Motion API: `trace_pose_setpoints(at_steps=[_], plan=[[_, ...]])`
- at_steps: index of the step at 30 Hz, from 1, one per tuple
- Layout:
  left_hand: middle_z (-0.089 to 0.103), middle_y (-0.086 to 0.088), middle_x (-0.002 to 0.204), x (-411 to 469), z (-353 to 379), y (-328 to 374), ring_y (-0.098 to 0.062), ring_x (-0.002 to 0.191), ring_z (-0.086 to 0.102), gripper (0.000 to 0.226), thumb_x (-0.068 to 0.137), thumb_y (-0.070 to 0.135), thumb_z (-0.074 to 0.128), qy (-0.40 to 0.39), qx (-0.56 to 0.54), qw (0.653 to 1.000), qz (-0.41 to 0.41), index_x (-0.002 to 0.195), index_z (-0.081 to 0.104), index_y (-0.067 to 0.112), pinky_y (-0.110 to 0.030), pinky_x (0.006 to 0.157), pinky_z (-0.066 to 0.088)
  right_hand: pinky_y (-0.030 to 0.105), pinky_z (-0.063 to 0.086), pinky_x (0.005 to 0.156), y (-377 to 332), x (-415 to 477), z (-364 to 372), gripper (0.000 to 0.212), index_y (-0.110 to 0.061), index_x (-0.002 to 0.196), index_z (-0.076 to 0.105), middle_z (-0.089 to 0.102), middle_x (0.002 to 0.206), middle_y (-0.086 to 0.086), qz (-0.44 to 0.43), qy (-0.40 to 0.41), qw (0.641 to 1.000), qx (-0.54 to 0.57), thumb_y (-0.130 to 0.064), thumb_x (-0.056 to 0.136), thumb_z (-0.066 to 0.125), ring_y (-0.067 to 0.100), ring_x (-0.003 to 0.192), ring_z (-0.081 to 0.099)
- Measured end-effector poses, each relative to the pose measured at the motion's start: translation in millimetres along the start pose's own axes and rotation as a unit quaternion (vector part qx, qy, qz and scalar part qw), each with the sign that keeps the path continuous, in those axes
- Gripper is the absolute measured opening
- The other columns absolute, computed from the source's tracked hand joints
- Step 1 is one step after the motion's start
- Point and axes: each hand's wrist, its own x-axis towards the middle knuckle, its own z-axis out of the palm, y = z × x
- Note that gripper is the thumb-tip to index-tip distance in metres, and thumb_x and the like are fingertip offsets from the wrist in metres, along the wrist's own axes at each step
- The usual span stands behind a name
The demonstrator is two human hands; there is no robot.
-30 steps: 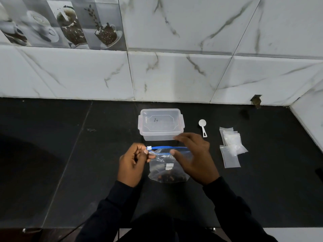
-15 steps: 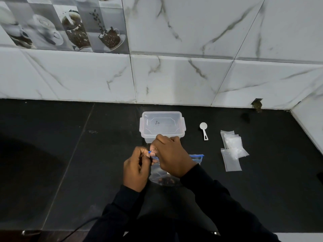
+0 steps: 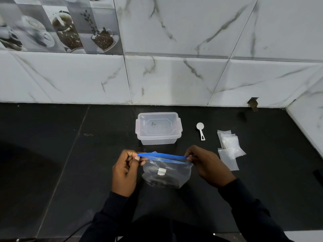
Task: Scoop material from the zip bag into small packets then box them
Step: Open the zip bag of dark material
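Black countertop (image 3: 52, 163), backed by white marble-pattern wall tiles (image 3: 174, 75). Left hand (image 3: 125, 172): fingers closed in a pinch on the left end of the blue zip strip (image 3: 161, 156) of the zip bag (image 3: 166, 172). The bag is held between both hands at centre, just in front of the box, strip drawn roughly level and taut; dark material sits in its lower part and a small white label shows on its face. Whether the strip is sealed or parted cannot be told. Clear plastic box (image 3: 158, 127), lid on, stands behind the bag, apart from it. Right hand (image 3: 208, 165): fingers closed in a pinch on the right end of the strip. White scoop (image 3: 201, 130) lies right of the box, untouched. Small clear packets (image 3: 229, 149) lie in a loose pile further right, just beside the right hand.
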Motion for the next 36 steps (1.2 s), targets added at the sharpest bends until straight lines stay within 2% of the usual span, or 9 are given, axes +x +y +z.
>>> trace_pose_setpoints(at_steps=[5,9,14,17,21,25,30,33,36], plan=[[0.069,-0.005,0.076,-0.5,3.8,10.0,-0.031,0.080,0.072,0.032,0.083,0.034,0.066,0.009,-0.027,0.999,-0.036,0.086,0.048,0.008,-0.058,0.079,0.056,0.014,0.046,0.079,-7.7,-4.4,3.8,0.016,-0.021,0.100,0.065,0.064,0.099,-0.011,-0.048,0.019,0.997,0.052,-0.007,0.092,0.061,0.001,0.090,0.061],[0.067,-0.009,0.077,0.2,10.2,15.2,-0.016,0.067,0.069,0.033,0.081,0.014,0.077,0.034,0.044,0.998,-0.040,0.083,0.043,0.016,-0.032,0.064,0.055,0.009,0.043,0.079,-14.1,-3.7,8.1,0.017,-0.023,0.105,0.069,0.061,0.106,-0.011,-0.068,0.000,0.995,0.072,-0.012,0.093,0.063,0.002,0.096,0.061],[0.063,-0.002,0.079,-1.5,11.6,16.0,-0.019,0.074,0.065,0.023,0.087,0.000,0.062,-0.006,0.129,0.990,0.052,0.077,0.049,0.016,-0.035,0.064,0.052,0.027,0.051,0.076,-23.4,2.4,16.2,0.019,-0.026,0.090,0.068,0.057,0.098,-0.014,-0.034,-0.014,0.999,0.040,-0.039,0.096,0.055,0.005,0.085,0.061],[0.059,0.006,0.084,-3.4,14.3,20.3,-0.010,0.082,0.062,0.027,0.083,-0.005,0.053,-0.040,0.193,0.975,0.105,0.074,0.067,0.016,-0.017,0.071,0.047,0.033,0.048,0.065,-32.2,5.7,23.0,0.042,-0.022,0.071,0.059,0.051,0.078,-0.009,0.002,0.008,1.000,-0.002,-0.052,0.097,0.044,0.010,0.068,0.054],[0.051,0.009,0.082,-7.4,19.0,25.3,-0.008,0.073,0.057,0.019,0.084,0.008,0.063,-0.053,0.276,0.957,0.074,0.076,0.075,0.021,-0.018,0.063,0.045,0.027,0.042,0.060,-45.6,9.5,26.9,0.040,-0.018,0.068,0.062,0.050,0.071,-0.007,0.033,0.021,0.999,-0.027,-0.046,0.095,0.054,0.013,0.064,0.053],[0.044,0.008,0.081,-9.9,26.8,28.8,-0.006,0.062,0.045,0.025,0.084,0.036,0.069,-0.014,0.380,0.924,0.030,0.065,0.069,0.020,-0.016,0.050,0.024,0.029,0.048,0.068,-52.9,8.3,32.2,0.024,-0.021,0.075,0.061,0.057,0.080,-0.007,0.045,-0.010,0.999,-0.029,-0.041,0.087,0.064,0.010,0.073,0.056],[0.034,0.006,0.084,-11.4,29.9,30.7,-0.009,0.058,0.038,0.013,0.080,0.004,0.065,-0.026,0.427,0.903,0.036,0.070,0.066,0.012,-0.014,0.046,0.016,0.029,0.045,0.067,-54.7,3.5,31.0,0.018,-0.026,0.086,0.049,0.052,0.074,-0.011,0.044,-0.010,0.999,-0.004,-0.022,0.083,0.066,0.009,0.071,0.054],[0.037,0.006,0.092,-11.6,30.1,37.1,-0.010,0.065,0.045,0.026,0.072,-0.007,0.060,-0.062,0.410,0.908,0.058,0.088,0.070,0.011,-0.018,0.049,0.033,0.033,0.047,0.062,-56.2,3.9,28.7,0.022,-0.029,0.094,0.045,0.053,0.075,-0.008,0.061,0.033,0.998,0.001,-0.014,0.081,0.056,0.012,0.067,0.054],[0.043,0.009,0.108,-9.6,28.6,39.1,-0.007,0.085,0.054,0.049,0.070,-0.009,0.057,-0.101,0.359,0.924,0.083,0.109,0.067,0.020,-0.023,0.069,0.049,0.034,0.049,0.068,-51.1,7.9,26.5,0.033,-0.026,0.110,0.051,0.053,0.096,-0.005,0.111,0.040,0.991,-0.061,-0.014,0.080,0.058,0.018,0.080,0.057]])
